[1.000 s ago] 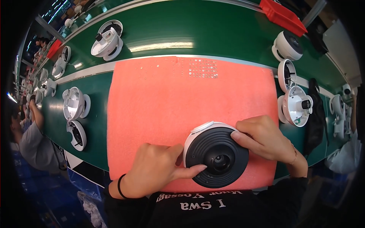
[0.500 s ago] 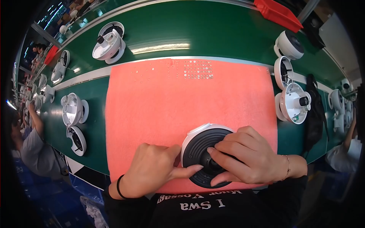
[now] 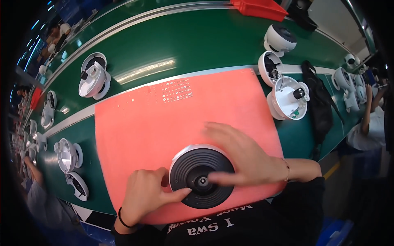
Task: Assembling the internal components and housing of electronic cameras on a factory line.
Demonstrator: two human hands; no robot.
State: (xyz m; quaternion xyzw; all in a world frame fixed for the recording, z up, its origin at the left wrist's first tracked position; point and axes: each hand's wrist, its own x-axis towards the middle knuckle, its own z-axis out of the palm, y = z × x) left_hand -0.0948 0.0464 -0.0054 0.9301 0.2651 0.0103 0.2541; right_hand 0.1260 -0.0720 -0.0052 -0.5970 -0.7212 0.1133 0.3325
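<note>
On the pink foam mat in front of me lies a round camera front cover, white at its rim with a black ribbed face. A small lens shows in the hollow at its centre. My left hand grips the cover's left side, its thumb laid on the black face and its fingers round the rim. My right hand, smeared by motion, hovers over the right side with fingers and thumb spread; nothing shows in it. Small screws stand in rows at the mat's far edge.
Opened white camera housings stand at the right, far left and left. A closed white camera sits at the far right, near a red tray. A black bag lies beyond the right housing. Other people work at both sides.
My right hand has lifted off the cover's centre and opened, uncovering the lens. My left hand still holds the rim. The whole view has turned and shifted.
</note>
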